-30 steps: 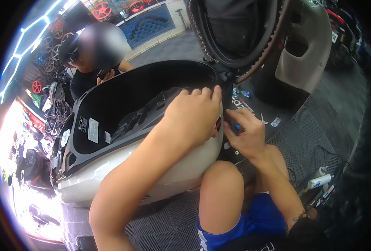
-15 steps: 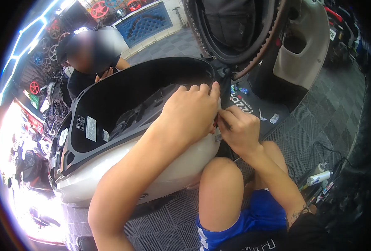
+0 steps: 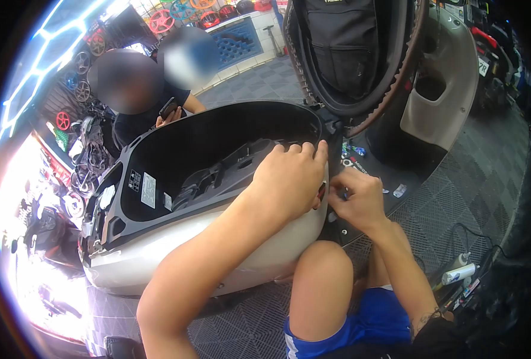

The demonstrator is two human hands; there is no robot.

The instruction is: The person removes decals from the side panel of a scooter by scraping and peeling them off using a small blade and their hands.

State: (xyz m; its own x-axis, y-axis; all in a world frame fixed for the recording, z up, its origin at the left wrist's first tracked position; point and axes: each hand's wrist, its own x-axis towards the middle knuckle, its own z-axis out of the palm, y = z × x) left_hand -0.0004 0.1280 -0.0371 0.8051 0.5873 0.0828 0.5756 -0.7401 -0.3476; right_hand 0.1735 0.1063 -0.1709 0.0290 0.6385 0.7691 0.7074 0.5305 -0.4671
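Observation:
My left hand (image 3: 292,179) lies over the front corner of a scooter's pale side panel (image 3: 265,248), its fingers curled over the upper edge and its thumb side hidden behind the panel. Just right of that corner, my right hand (image 3: 361,200) is closed in a pinch, a small gap away from the panel. Whatever sits between those fingertips is too small to make out. Beside my left hand is the black under-seat storage bin (image 3: 176,134), open at the top with label stickers on its inner wall.
The raised seat (image 3: 343,54) and front shield (image 3: 439,90) stand beyond my hands. Across the scooter a person holds a phone (image 3: 168,109). On the floor to the right lie a white bottle (image 3: 458,274), pens and a cable. Small packets lie on the footboard (image 3: 379,170).
My right hand has drawn slightly right, off the panel edge. My left hand stays on the corner. The view has shifted, and the other person's phone now shows.

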